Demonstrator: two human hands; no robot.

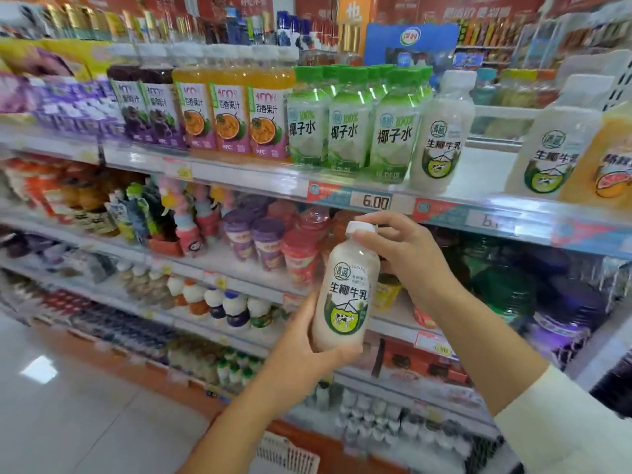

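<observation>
The milk bottle (345, 289) is held in the air in front of the shelves, just below the price strip of the top shelf (239, 176). It leans slightly and its label faces the camera. It looks full of a pale drink, so I judge it fairly heavy for its size. The plastic body seems stiff but smooth and rounded, and probably a little slippery. The safest hold would be a full wrap round the lower body, with the neck under the white cap (360, 227) as the second place to steady it.

Both hands hold it in that way. The left hand (304, 347) curls round the base from the near left, with the thumb across the lower front. The right hand (407, 254) comes in from the right, its fingers bent round the cap and shoulder.

- 1 bottle is in hand.
- 2 matching bottles (441, 131) stand on the top shelf, with a gap between them.
- To their left, 3 green-capped coconut water bottles (349, 131) stand in the front row. There are more behind them, perhaps 3, too blurred to count.
- Further left are 3 orange juice bottles (229, 111), then 2 dark purple juice bottles (143, 107).
- 1 price tag (374, 201) reads 6.00.
- 1 white basket (287, 456) shows at the near edge.
</observation>
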